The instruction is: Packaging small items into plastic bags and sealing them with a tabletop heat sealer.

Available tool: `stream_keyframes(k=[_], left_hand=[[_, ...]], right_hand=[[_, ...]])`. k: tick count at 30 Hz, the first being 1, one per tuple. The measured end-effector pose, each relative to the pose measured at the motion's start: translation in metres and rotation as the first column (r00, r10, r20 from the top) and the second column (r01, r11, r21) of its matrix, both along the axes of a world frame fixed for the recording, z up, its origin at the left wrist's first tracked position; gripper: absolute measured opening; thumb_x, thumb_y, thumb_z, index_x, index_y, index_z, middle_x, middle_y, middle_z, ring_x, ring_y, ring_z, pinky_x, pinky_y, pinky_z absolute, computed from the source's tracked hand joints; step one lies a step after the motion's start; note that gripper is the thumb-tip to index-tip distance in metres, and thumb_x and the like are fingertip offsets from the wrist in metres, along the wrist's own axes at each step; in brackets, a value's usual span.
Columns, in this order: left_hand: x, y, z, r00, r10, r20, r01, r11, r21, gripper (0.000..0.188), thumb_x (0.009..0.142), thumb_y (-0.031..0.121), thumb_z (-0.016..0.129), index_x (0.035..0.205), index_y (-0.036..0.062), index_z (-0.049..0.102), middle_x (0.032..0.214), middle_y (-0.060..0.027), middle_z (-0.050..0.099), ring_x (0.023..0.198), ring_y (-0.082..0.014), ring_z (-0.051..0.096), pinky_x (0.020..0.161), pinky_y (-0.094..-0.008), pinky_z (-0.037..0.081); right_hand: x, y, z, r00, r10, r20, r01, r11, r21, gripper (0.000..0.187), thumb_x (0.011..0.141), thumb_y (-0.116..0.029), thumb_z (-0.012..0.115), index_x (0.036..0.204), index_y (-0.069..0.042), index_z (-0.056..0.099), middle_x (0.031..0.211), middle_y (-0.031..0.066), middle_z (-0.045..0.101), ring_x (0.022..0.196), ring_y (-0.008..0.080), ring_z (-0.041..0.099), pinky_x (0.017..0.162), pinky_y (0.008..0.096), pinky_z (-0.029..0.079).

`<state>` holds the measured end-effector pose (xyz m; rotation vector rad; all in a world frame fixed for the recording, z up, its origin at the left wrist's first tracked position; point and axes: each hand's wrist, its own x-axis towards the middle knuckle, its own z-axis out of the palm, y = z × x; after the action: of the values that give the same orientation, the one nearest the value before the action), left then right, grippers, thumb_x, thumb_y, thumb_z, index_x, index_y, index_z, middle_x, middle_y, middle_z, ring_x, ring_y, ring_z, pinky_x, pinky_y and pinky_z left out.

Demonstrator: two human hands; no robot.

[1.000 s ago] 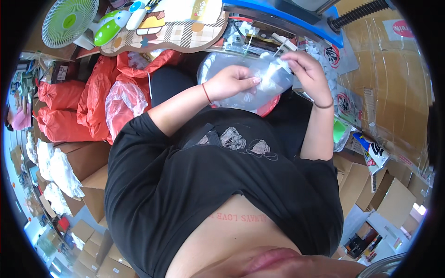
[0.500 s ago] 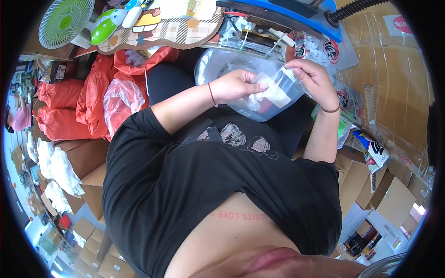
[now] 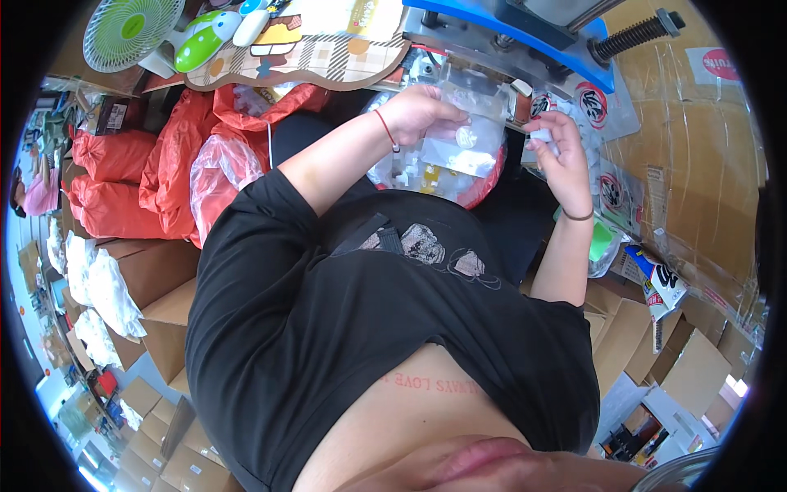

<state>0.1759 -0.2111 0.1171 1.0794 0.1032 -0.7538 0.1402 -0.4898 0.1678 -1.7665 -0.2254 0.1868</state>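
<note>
My left hand (image 3: 422, 115) is closed, thumb against fingers, on a clear plastic bag (image 3: 484, 102) with a pale card-like sheet and a small round white spot showing on it. It hangs over a translucent plastic container (image 3: 434, 184) on my lap, which holds small white and yellowish pieces and shows red along its near right side. To the right and apart from the bag, my right hand (image 3: 566, 160) is bent, with a small white piece (image 3: 541, 138) between thumb and fingers. Its exact kind is too small to tell.
Ahead stands a blue-framed machine (image 3: 525, 20) with a spring rod (image 3: 635, 37). A plaid mat (image 3: 303, 61) and green-white fan (image 3: 131, 29) lie at the far left. Red bags (image 3: 164, 156) crowd the left; a large cardboard box (image 3: 680, 139) walls the right.
My right hand has come away from the plastic bag to the right and slightly down, and now shows a small white piece. My left hand has risen a little with the bag.
</note>
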Motion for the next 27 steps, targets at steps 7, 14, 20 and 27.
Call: stream_keyframes(k=[7, 14, 20, 27], left_hand=[[0.074, 0.101, -0.014, 0.49, -0.143, 0.86, -0.803, 0.31, 0.509, 0.066, 0.088, 0.037, 0.069, 0.134, -0.0007, 0.042, 0.13, -0.0207, 0.056, 0.111, -0.0339, 0.06, 0.092, -0.0439, 0.049], [0.002, 0.112, -0.016, 0.257, -0.835, 0.486, -0.786, 0.112, 0.608, 0.058, 0.089, 0.04, 0.063, 0.137, 0.0109, 0.049, 0.143, -0.0196, 0.046, 0.129, -0.0375, 0.046, 0.104, -0.0443, 0.039], [-0.013, 0.105, -0.013, 0.793, -0.142, 0.593, -0.328, 0.721, 0.611, 0.026, 0.096, 0.02, 0.058, 0.119, 0.0076, 0.06, 0.103, -0.0093, 0.068, 0.096, -0.0186, 0.066, 0.083, -0.0292, 0.051], [-0.033, 0.054, -0.015, 0.76, -0.014, 0.65, -0.287, 0.89, 0.355, 0.017, 0.097, 0.017, 0.059, 0.101, 0.0011, 0.065, 0.088, -0.0036, 0.069, 0.083, -0.0112, 0.063, 0.075, -0.0268, 0.051]], right_hand=[[-0.006, 0.003, -0.004, 0.997, 0.044, 0.058, -0.031, 0.978, -0.205, 0.028, 0.084, -0.001, 0.07, 0.109, -0.003, 0.057, 0.103, 0.0071, 0.066, 0.091, 0.013, 0.062, 0.078, 0.0266, 0.05], [-0.01, -0.01, -0.004, 0.962, -0.121, 0.243, 0.224, 0.86, -0.459, 0.021, 0.088, -0.009, 0.069, 0.105, 0.0, 0.059, 0.097, 0.0079, 0.065, 0.083, 0.015, 0.062, 0.074, 0.0289, 0.049], [-0.003, 0.045, 0.009, 0.892, 0.163, 0.422, 0.054, 0.888, -0.457, 0.017, 0.096, -0.017, 0.06, 0.101, -0.001, 0.06, 0.087, 0.0089, 0.063, 0.079, 0.0186, 0.059, 0.072, 0.0298, 0.047], [0.017, 0.055, 0.024, 0.913, 0.159, 0.375, -0.01, 0.929, -0.369, 0.019, 0.099, -0.019, 0.057, 0.101, 0.0, 0.06, 0.085, 0.005, 0.06, 0.081, 0.012, 0.056, 0.073, 0.026, 0.045]])
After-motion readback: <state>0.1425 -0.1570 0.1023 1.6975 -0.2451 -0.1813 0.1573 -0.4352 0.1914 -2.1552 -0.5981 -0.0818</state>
